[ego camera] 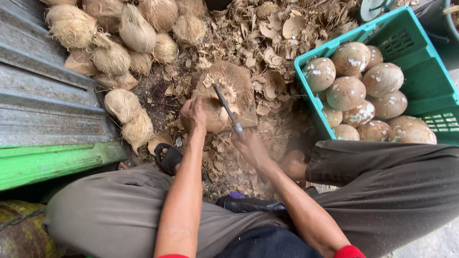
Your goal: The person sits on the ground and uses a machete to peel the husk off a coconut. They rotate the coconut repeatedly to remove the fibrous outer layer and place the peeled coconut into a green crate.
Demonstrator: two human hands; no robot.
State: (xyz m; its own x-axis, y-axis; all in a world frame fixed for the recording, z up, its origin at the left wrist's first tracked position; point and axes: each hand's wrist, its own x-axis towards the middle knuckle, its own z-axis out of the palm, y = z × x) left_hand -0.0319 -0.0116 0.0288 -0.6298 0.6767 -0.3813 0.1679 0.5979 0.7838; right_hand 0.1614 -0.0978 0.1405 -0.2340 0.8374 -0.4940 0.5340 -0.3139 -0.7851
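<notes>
My left hand [193, 113] clasped the coconut [224, 98] on the husk-strewn ground, just ahead of it; my right hand [249, 145] was clenched around the blade [225, 107], which slanted up-left across the coconut's top

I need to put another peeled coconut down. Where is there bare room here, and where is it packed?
The green crate has bare floor along its right side, beside the peeled coconuts. The grey boards on the left lie bare. It is crowded around the left hand and right hand: husk scraps cover the ground, and unpeeled coconuts pile up top left.
</notes>
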